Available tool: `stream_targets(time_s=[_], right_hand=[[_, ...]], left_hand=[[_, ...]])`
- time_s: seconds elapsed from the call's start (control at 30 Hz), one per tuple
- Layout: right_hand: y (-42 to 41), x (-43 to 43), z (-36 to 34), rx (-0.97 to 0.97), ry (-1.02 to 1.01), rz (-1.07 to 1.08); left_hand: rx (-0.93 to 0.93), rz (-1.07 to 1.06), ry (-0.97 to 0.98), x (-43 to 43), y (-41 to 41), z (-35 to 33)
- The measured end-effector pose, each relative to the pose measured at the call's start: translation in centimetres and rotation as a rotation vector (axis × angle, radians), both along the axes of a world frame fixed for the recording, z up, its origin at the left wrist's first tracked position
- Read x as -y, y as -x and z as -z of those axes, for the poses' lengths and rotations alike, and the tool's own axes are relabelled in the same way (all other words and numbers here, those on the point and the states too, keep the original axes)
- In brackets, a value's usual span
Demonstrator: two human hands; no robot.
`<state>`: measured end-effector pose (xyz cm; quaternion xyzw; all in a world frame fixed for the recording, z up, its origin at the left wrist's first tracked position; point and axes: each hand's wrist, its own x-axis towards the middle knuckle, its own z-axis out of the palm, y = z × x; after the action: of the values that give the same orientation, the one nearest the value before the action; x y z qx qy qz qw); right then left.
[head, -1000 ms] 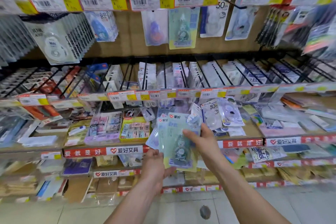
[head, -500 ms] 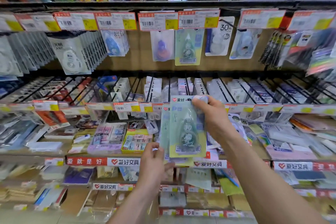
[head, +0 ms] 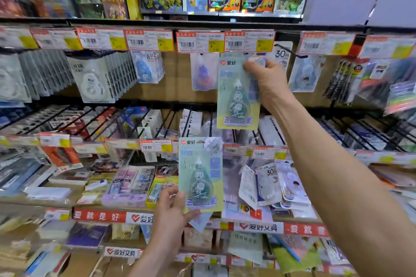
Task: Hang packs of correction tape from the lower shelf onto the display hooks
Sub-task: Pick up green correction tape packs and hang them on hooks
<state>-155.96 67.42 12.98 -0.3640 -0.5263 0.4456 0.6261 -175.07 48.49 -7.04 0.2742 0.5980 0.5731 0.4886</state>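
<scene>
Change since earlier: right hand (head: 267,83) has gone up from mid-frame to the top hook row, carrying one pack away from the stack; my view has tilted up too, so a higher shelf of boxed goods (head: 225,0) now shows along the top of the frame.
Right grip: I have thumb and fingers pinched on the upper right corner of the raised green pack (head: 237,94), which hangs upright from my hold.
Raised pack position: upper centre of the frame, its top edge just under the price tag strip (head: 225,41); whether it is on a hook I cannot tell, as the tags cover that spot.
Neighbours up there: purple pack (head: 202,72) hanging just to its left, white 30 m pack (head: 282,56) behind my right hand.
Left grip: left hand (head: 171,211) is closed on the lower left corner of the second green pack (head: 200,175), held upright.
Second pack position: lower centre of the frame, in front of the lower shelf (head: 258,227), well below the raised one.
Behind it: I see another clear wrapper edge poking out under my left hand; blurred, so I cannot tell how many packs it holds.
Lower shelf stock: loose white packs (head: 270,184) lie at centre right of the frame.
</scene>
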Motion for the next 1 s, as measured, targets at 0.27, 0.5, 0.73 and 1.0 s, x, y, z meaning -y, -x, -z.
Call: stream_targets(time_s=[0.27, 0.5, 0.73, 1.0], right_hand=[[1.0, -1.0, 0.3, -0.021, -0.105, 0.016], [0.3, -1.2, 0.3, -0.069, -0.153, 0.037], [0.3, -1.5, -0.9, -0.017, -0.124, 0.016], [-1.1, -2.4, -0.9, 0.175, -0.163, 0.027]], left_hand=[[0.0, -0.028, -0.054, -1.1, 0.6, 0.4], [0.061, -0.053, -0.056, -0.3, 1.8, 0.6], [0.039, -0.027, -0.066, -0.5, 1.4, 0.7], [0.032, -0.033, -0.063, -0.5, 1.7, 0.9]])
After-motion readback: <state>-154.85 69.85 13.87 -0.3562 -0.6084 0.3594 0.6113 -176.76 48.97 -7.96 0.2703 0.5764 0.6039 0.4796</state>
